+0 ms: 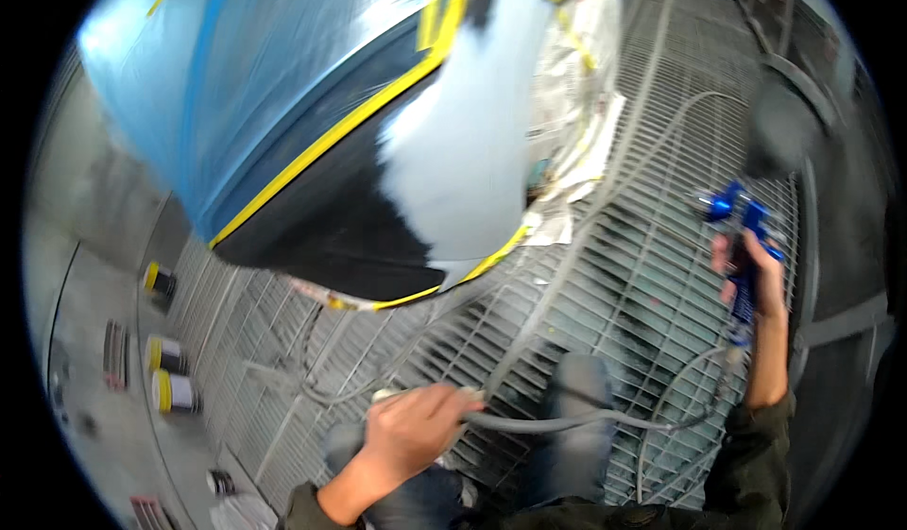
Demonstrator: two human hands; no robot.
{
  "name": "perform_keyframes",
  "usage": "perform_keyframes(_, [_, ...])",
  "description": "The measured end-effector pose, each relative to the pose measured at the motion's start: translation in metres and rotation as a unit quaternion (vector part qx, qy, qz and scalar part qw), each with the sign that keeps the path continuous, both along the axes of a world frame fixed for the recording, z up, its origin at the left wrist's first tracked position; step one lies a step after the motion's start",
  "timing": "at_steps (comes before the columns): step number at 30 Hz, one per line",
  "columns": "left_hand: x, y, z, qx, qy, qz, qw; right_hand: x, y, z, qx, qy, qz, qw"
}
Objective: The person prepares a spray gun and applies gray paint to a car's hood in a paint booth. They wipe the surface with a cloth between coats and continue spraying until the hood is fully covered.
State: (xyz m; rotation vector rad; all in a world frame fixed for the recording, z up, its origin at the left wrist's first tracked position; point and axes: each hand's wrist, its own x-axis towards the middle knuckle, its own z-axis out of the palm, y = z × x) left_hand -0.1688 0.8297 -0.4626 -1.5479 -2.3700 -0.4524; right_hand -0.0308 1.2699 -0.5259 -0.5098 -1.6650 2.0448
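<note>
My right hand (767, 275) is wrapped round the handle of a blue spray gun (746, 218), out to the right and away from the car. A grey air hose (576, 422) runs from the gun's lower end across to my left hand (416, 428), whose fingers close round it in front of my body. Ahead is a masked car panel (472, 143). Its dark surface (331, 223) carries a light grey patch with a feathered edge, and yellow tape (331, 143) borders it. Blue plastic film (274, 67) covers the car beyond.
Underfoot lies a metal floor grating (652, 284), with hose loops across it. Paper masking (581, 124) hangs off the panel's right side. Several yellow-and-white cans (174, 392) stand along the left. A dark wall (850, 247) rises close by my right arm.
</note>
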Motion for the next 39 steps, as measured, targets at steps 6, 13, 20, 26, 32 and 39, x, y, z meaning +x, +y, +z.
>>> perform_keyframes(6, [-0.027, 0.019, -0.027, 0.046, -0.011, -0.103, 0.994, 0.052, -0.025, 0.0, 0.058, 0.025, -0.07, 0.996])
perform_keyframes(13, [-0.064, -0.028, 0.003, 0.074, -0.094, -0.029, 0.992, 0.058, -0.07, 0.104, 0.2, -0.036, -0.216, 0.955])
perform_keyframes(20, [-0.044, -0.134, 0.203, 0.079, -0.125, 0.169, 0.974, -0.002, -0.126, 0.326, 0.155, -0.014, -0.157, 0.975])
perform_keyframes(26, [0.03, -0.228, 0.478, 0.087, -0.004, 0.537, 0.839, -0.071, -0.174, 0.55, 0.063, 0.119, -0.052, 0.99])
perform_keyframes(32, [0.077, -0.29, 0.654, 0.172, 0.19, 0.557, 0.79, -0.08, -0.209, 0.692, 0.118, 0.225, -0.05, 0.966])
perform_keyframes(39, [0.133, -0.361, 0.688, 0.125, 0.236, 0.586, 0.765, -0.008, -0.222, 0.752, 0.142, 0.272, -0.048, 0.951])
